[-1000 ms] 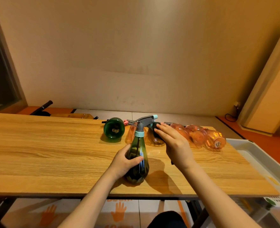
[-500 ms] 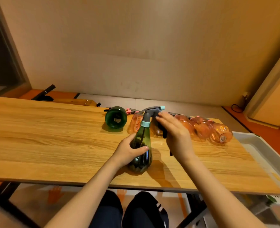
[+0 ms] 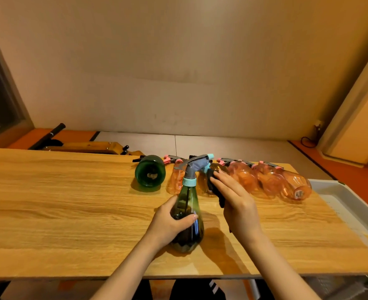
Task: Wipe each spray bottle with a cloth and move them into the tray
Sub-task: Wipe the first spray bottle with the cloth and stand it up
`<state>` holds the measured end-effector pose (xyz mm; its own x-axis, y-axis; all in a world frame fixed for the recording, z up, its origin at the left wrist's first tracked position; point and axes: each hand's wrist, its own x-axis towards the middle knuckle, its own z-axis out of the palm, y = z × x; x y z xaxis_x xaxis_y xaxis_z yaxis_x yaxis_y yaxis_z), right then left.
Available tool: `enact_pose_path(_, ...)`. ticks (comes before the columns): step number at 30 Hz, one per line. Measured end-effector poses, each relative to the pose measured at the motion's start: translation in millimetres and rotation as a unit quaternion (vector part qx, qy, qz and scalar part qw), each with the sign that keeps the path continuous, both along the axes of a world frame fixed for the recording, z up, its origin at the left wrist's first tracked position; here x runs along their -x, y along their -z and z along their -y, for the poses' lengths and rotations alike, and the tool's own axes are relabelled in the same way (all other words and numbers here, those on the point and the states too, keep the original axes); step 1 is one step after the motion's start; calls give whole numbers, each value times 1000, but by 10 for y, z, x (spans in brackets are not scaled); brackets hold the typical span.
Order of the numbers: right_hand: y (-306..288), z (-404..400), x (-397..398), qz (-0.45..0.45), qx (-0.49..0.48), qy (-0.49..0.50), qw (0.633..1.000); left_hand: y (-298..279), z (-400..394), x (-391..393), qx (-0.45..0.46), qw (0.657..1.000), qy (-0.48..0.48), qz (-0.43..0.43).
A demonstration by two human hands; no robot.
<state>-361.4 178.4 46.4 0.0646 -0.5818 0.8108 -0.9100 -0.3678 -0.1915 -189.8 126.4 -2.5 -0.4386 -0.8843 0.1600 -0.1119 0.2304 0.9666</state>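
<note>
A dark green spray bottle [image 3: 188,232] with a grey and teal trigger head stands upright near the table's front edge. My left hand [image 3: 171,223] grips its lower body. My right hand [image 3: 236,202] holds a dark cloth [image 3: 214,187] just right of the bottle's neck, close to the trigger head. Behind lie a second green bottle [image 3: 150,173] on its side and a row of several orange bottles [image 3: 271,180]. A white tray [image 3: 349,204] sits beyond the table's right end.
The wooden table [image 3: 59,202] stretches wide to the left. A yellow frame with black handles [image 3: 88,146] lies on the floor behind it. My knees show under the front edge.
My right hand with the cloth has dropped slightly from the trigger head toward the bottle's neck. My left hand keeps its hold on the bottle.
</note>
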Motion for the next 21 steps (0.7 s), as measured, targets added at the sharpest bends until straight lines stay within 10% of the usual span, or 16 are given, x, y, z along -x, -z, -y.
enact_pose_path(10, -293, 201, -94, -122, -33, -60, 990, -16, -45, 65, 51, 998, -13, 45)
enact_pose_path(21, -283, 106, 200, 48, 22, 6, 999, -14, -16, 87, 52, 998, 17, 28)
